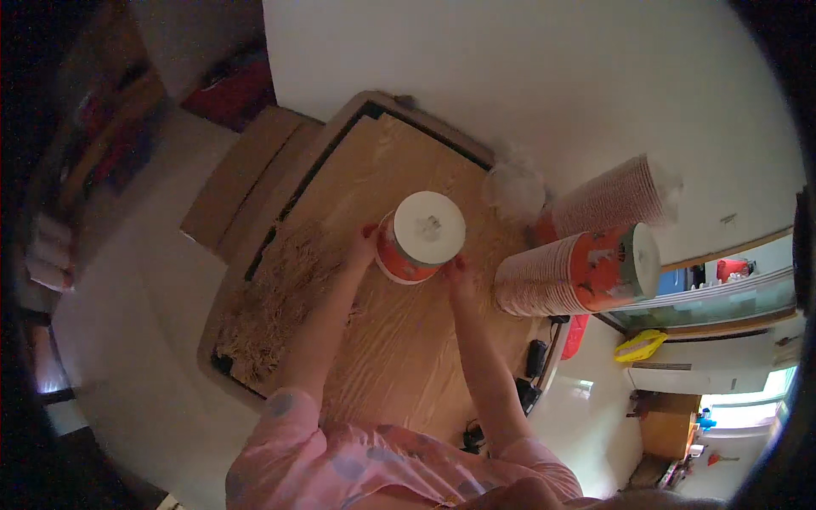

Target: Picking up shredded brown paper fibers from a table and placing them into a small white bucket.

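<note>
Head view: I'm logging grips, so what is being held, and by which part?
The orange paper cup, upside down on the wooden table, gripped by its side wall between left hand and right hand.

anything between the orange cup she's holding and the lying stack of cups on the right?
Only the right hand at the orange cup and bare wooden tabletop before the lying stack of cups, in the head view.
</note>
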A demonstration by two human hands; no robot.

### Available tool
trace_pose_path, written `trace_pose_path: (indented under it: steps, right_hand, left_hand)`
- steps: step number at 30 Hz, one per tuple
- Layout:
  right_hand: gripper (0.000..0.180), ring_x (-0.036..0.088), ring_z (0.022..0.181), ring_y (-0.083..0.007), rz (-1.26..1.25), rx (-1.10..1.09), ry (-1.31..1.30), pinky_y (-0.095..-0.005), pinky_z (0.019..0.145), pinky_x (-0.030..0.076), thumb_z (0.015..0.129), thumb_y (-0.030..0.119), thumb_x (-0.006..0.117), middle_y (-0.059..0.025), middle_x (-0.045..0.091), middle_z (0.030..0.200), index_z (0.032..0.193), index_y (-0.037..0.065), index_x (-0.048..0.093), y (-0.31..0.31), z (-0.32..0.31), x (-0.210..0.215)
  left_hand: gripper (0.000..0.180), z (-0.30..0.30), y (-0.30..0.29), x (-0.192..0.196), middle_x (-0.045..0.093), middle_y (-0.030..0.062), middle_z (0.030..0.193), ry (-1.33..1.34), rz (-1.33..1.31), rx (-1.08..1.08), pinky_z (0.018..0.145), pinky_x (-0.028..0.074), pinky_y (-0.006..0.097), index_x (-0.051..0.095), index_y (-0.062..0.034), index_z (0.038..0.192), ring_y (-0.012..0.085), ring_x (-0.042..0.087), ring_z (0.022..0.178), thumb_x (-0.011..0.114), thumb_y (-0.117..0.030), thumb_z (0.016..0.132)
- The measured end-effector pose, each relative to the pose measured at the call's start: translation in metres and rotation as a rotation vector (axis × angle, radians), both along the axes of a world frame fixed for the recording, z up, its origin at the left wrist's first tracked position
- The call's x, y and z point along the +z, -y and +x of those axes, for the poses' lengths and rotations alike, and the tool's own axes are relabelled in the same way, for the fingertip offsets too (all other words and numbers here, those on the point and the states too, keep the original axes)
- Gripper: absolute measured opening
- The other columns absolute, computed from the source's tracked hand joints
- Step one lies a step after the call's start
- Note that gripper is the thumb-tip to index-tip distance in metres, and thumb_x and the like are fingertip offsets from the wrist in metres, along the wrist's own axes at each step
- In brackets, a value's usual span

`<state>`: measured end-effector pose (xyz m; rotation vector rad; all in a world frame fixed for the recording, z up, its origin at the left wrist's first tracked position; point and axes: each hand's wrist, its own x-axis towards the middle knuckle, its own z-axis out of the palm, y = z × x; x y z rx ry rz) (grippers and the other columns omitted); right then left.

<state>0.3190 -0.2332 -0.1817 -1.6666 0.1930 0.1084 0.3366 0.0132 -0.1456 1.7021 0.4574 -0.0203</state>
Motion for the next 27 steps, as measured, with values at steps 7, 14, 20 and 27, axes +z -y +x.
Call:
trace_pose_path:
  steps: [7,14,20,27]
  right_hand:
    - [0.021,0.052,0.078,-0.0165,0.016,-0.13,-0.016,-0.0306,0.069,0.044,0.082,0.016,0.051,-0.0083,0.059,0.087,0.095,0.0,0.056,-0.044,0.0,0.053]
    - [0.021,0.052,0.071,-0.0123,-0.11,-0.07,-0.159,-0.0254,0.062,0.044,0.083,0.018,0.05,-0.0044,0.056,0.086,0.096,0.002,0.054,-0.008,0.014,0.004]
    - [0.029,0.055,0.074,-0.0161,0.009,-0.028,-0.211,-0.0295,0.066,0.044,0.082,0.024,0.051,-0.0078,0.059,0.087,0.1,0.002,0.054,-0.008,0.02,-0.004]
    - [0.026,0.046,0.061,-0.0094,-0.189,0.133,0.347,-0.0233,0.052,0.037,0.08,0.017,0.052,-0.0004,0.055,0.075,0.101,0.001,0.053,0.07,0.043,-0.057]
  left_hand:
    - [0.019,0.012,-0.036,-0.038,0.06,0.0088,0.078,0.142,-0.225,0.007,0.059,0.046,0.03,0.057,-0.0002,0.086,0.0161,0.056,0.066,0.056,-0.019,0.079]
    - [0.021,0.013,-0.023,-0.021,0.058,0.0073,0.075,-0.067,-0.385,0.039,0.052,0.046,0.027,0.055,0.0,0.086,0.0151,0.055,0.061,0.058,-0.02,0.078]
    - [0.02,0.01,-0.034,0.002,0.057,0.0071,0.073,-0.141,-0.296,0.07,0.049,0.045,0.026,0.055,-0.0002,0.085,0.0143,0.054,0.058,0.06,-0.018,0.076]
    - [0.021,0.033,0.0,0.031,0.058,0.0083,0.076,-0.145,-0.313,-0.088,0.051,0.045,0.027,0.056,0.001,0.085,0.0152,0.056,0.062,0.06,-0.018,0.076]
